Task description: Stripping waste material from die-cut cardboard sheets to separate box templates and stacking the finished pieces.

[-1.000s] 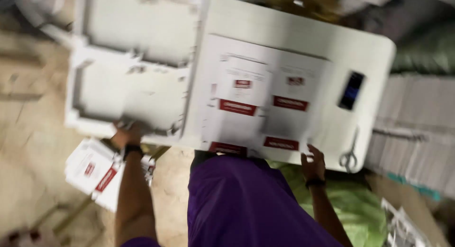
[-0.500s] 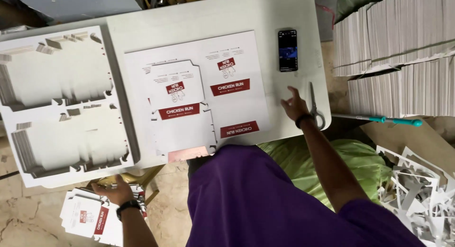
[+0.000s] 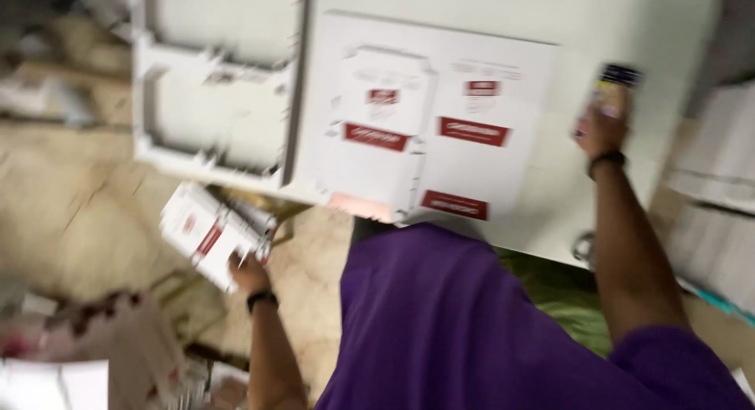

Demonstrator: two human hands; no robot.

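The picture is blurred by motion. My left hand reaches down beside the table and grips a stack of white flat cartons with red marks, held just below the table's edge. My right hand is stretched across the white table and closes on the lower end of a phone whose screen is lit. Between my hands lies a large white printed sheet with red labels. A purple shirt covers my body at the bottom.
White die-cut cardboard frames lie on the table's left part. Scissors peek out at the near table edge by my right arm. A green sack sits under the table. Tall piles of white sheets stand at right; scraps litter the floor at left.
My right hand has moved from beside the scissors up to the phone, which now glows. My left hand has lifted the carton stack. The camera has swung left.
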